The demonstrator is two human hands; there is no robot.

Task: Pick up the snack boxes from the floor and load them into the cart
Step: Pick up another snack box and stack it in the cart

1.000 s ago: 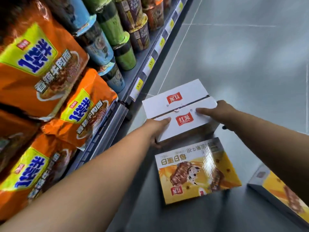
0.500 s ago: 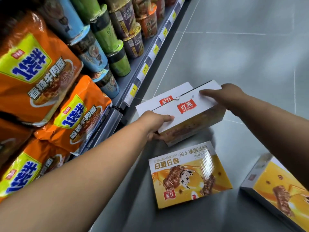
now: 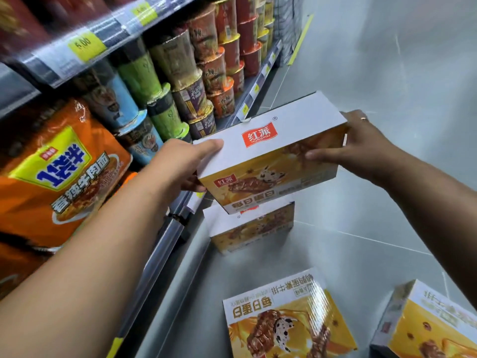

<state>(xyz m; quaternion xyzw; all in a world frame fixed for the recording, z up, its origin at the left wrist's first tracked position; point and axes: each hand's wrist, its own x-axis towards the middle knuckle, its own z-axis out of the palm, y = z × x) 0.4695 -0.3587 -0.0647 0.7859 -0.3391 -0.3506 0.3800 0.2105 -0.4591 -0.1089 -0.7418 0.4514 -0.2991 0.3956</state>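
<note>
Grey tiled floor (image 3: 387, 73), store shelf (image 3: 85, 47) on the left. Shelf stock: orange noodle bags (image 3: 59, 177), cup noodles (image 3: 165, 73) behind.

Held snack box (image 3: 271, 156) is off the floor, tilted, white face up. Directly below it, the second box (image 3: 250, 231) stands on edge by the shelf base. Flat box (image 3: 286, 319) lies nearer, and the edge box (image 3: 433, 329) is cut off at right.

Left hand (image 3: 180, 164) grips the held box's left end, thumb on top. Right hand (image 3: 361, 148) grips the right end, thumb on the front face.
</note>
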